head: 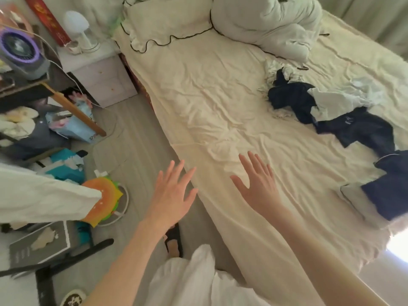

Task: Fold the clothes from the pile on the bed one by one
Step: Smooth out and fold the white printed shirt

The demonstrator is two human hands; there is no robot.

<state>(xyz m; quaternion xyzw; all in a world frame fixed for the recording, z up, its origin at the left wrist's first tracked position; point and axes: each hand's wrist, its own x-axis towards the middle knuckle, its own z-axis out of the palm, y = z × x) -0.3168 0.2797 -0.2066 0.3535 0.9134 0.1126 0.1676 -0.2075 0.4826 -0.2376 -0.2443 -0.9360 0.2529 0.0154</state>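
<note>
Both arms stretched forward, palms down, fingers straight and spread wide, nothing held. Left hand [171, 193] over the floor just beside the near bed edge; right hand [257, 186] above bare cream sheet near that same edge, whether touching the sheet cannot be told. Hands near each other but apart.

Pile of clothes [326, 111] well apart from both hands, out toward two o'clock from the right hand, strewn across the far-right part of the bed [209, 96]. Dark navy garments mixed with white and pale pieces, all crumpled and unfolded, running from a rumpled white item at the top down to a navy piece [388, 191] at the right edge, about three o'clock from the right hand. Open wrinkled sheet between hands and pile.

At twelve o'clock, a pillow [167, 21] with dark piping and a bunched pale duvet [271, 21]. At ten o'clock from the left hand, a white nightstand [103, 74] with a small lamp [81, 29].
</note>
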